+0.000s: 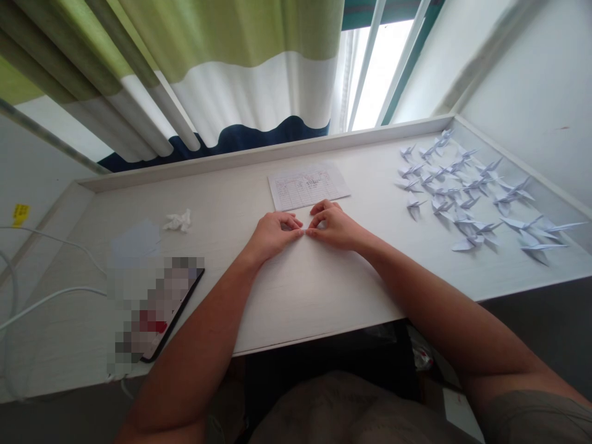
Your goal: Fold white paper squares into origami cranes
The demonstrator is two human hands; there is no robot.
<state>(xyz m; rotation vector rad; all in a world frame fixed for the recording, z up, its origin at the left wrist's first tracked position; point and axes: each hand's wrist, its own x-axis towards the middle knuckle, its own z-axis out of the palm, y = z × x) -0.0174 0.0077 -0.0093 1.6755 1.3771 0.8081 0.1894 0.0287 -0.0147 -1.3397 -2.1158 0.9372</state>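
Observation:
My left hand (276, 232) and my right hand (333, 227) meet over the middle of the white table. Thumb and fingers are pinched together on both, tips nearly touching. Between the tips shows a sliver of a small white paper piece (304, 229); the fingers cover most of it, so its folded shape cannot be made out. Just beyond the hands lies a printed sheet or pad (308, 185) with a red-lined table on it. Many folded white paper cranes (462, 191) stand grouped on the right side of the table.
At the left lie a phone (178, 314) with a blurred screen, loose white paper (139, 240) and a crumpled tissue (178, 221). White cables (60, 296) run in from the left edge. A raised rim (277, 151) borders the table below the curtain (259, 68).

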